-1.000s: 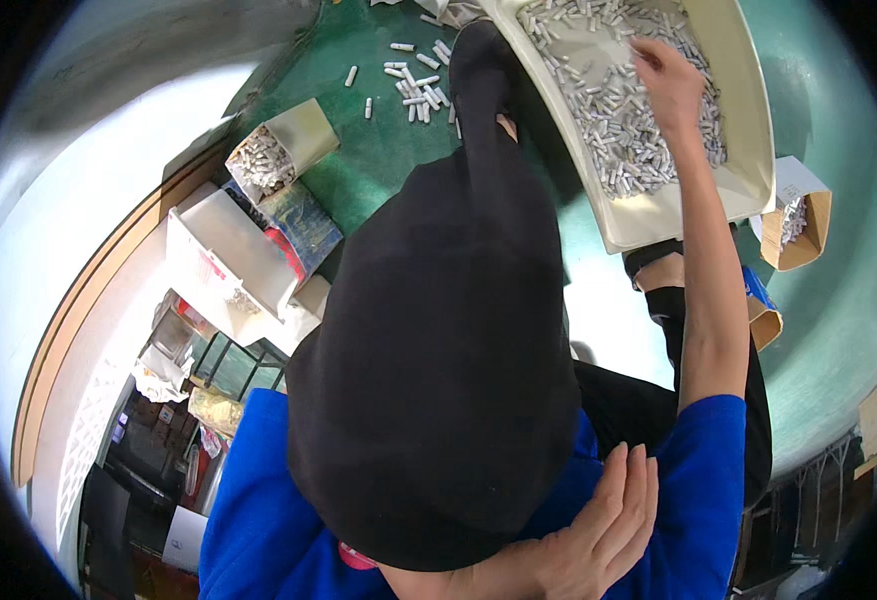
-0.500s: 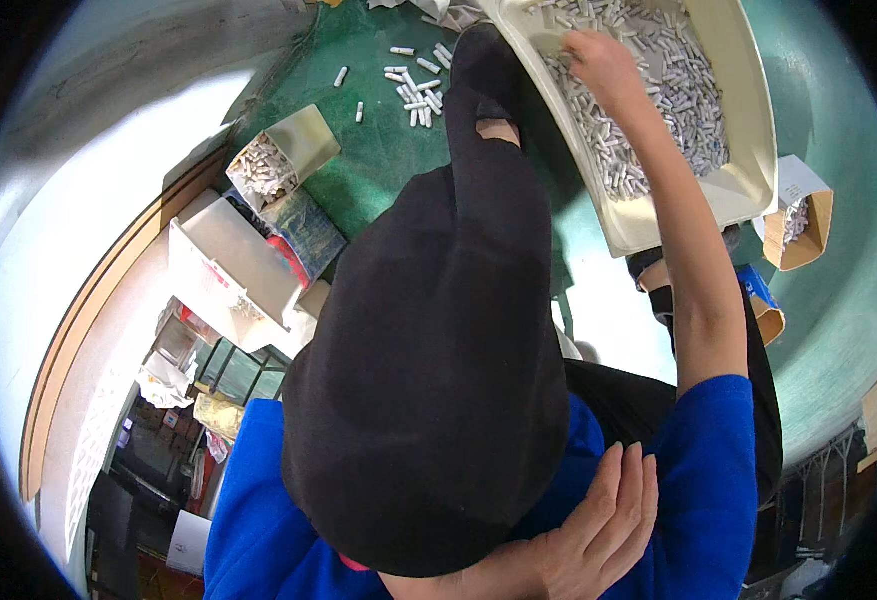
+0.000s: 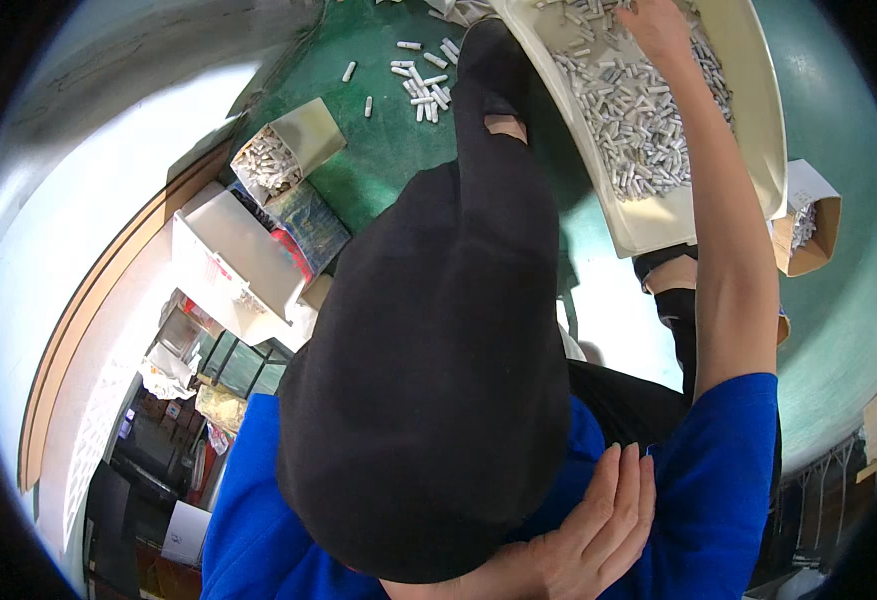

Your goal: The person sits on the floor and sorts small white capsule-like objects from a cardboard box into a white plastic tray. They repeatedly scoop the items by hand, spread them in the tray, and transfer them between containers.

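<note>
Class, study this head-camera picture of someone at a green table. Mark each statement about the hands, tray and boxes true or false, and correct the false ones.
1. The right hand reaches into the cream tray of small white cylinders. True.
2. The tray is empty. False: it is full of cylinders.
3. Loose cylinders lie on the green table. True.
4. The left hand holds a box. False: it rests flat, open, on blue clothing.
5. The small open box holds white pieces. True.

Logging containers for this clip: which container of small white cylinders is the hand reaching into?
The large cream plastic tray, not the small cardboard boxes; the right hand rests in it.
</note>
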`<act>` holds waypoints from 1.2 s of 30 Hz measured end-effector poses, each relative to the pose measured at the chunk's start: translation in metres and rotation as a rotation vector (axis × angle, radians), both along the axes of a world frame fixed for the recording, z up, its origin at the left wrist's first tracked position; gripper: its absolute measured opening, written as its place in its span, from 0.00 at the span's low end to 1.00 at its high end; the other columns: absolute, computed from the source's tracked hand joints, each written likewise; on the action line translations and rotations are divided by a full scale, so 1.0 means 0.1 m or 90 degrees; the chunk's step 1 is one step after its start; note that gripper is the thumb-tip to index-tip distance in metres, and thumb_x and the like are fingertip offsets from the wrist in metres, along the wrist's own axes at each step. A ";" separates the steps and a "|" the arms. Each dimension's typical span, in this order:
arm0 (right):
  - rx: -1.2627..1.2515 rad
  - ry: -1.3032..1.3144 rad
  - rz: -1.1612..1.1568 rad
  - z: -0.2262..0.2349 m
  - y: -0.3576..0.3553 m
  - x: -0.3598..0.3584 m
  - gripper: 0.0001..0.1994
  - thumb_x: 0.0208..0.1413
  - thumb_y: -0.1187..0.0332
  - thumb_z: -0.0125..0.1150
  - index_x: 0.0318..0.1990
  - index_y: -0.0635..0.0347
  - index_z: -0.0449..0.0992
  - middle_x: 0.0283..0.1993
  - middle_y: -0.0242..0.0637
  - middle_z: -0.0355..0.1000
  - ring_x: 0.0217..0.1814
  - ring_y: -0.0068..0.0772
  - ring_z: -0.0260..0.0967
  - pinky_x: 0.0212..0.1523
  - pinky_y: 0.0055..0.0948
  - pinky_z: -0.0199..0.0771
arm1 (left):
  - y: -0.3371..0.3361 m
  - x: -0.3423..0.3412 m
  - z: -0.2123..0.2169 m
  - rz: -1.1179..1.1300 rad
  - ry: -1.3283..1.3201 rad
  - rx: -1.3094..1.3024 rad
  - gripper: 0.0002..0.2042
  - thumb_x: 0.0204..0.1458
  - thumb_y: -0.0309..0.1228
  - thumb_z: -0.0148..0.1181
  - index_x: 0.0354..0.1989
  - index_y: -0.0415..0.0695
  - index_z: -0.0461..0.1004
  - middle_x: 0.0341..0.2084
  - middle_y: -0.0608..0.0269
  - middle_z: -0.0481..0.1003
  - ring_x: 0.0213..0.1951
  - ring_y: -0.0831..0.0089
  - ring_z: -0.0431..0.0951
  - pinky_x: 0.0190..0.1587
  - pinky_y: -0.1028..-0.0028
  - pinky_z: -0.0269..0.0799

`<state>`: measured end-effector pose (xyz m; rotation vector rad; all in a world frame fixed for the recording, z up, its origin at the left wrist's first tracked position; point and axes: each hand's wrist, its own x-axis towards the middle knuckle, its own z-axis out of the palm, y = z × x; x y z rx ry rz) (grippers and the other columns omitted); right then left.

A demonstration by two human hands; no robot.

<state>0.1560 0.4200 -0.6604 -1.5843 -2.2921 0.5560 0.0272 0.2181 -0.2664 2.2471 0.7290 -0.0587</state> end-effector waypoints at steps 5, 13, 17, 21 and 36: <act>-0.077 -0.082 0.055 -0.37 -0.04 0.34 0.11 0.48 0.64 0.57 0.36 0.61 0.73 0.27 0.40 0.71 0.31 0.36 0.69 0.34 0.33 0.68 | 0.01 0.05 0.00 0.022 0.018 -0.001 0.20 0.50 0.35 0.43 0.44 0.31 0.70 0.42 0.41 0.71 0.46 0.46 0.70 0.50 0.52 0.66; -0.053 0.166 -0.071 -0.15 -0.12 0.42 0.11 0.49 0.61 0.59 0.33 0.61 0.73 0.24 0.36 0.71 0.27 0.34 0.68 0.31 0.32 0.66 | 0.09 -0.04 -0.03 0.010 0.025 -0.011 0.20 0.51 0.35 0.43 0.46 0.31 0.69 0.43 0.41 0.70 0.46 0.47 0.70 0.52 0.52 0.65; -0.123 -0.074 0.022 -0.04 -0.09 0.13 0.11 0.42 0.64 0.57 0.29 0.63 0.75 0.29 0.51 0.72 0.34 0.51 0.71 0.36 0.42 0.69 | -0.09 0.09 -0.05 0.082 0.049 0.033 0.20 0.51 0.35 0.43 0.46 0.31 0.69 0.43 0.40 0.70 0.47 0.46 0.70 0.52 0.51 0.65; -0.312 0.244 -0.005 -0.50 -0.03 0.61 0.11 0.50 0.62 0.59 0.34 0.60 0.74 0.23 0.31 0.68 0.24 0.25 0.64 0.26 0.25 0.62 | -0.02 0.04 -0.05 0.048 0.016 -0.004 0.20 0.51 0.35 0.42 0.45 0.31 0.69 0.43 0.40 0.70 0.47 0.46 0.70 0.51 0.51 0.65; -0.412 0.140 0.081 -0.12 -0.35 0.15 0.10 0.50 0.61 0.57 0.30 0.58 0.73 0.22 0.22 0.62 0.22 0.12 0.56 0.23 0.15 0.54 | 0.05 0.03 -0.09 0.101 0.001 -0.030 0.20 0.51 0.34 0.42 0.46 0.30 0.68 0.44 0.40 0.70 0.47 0.46 0.70 0.52 0.52 0.65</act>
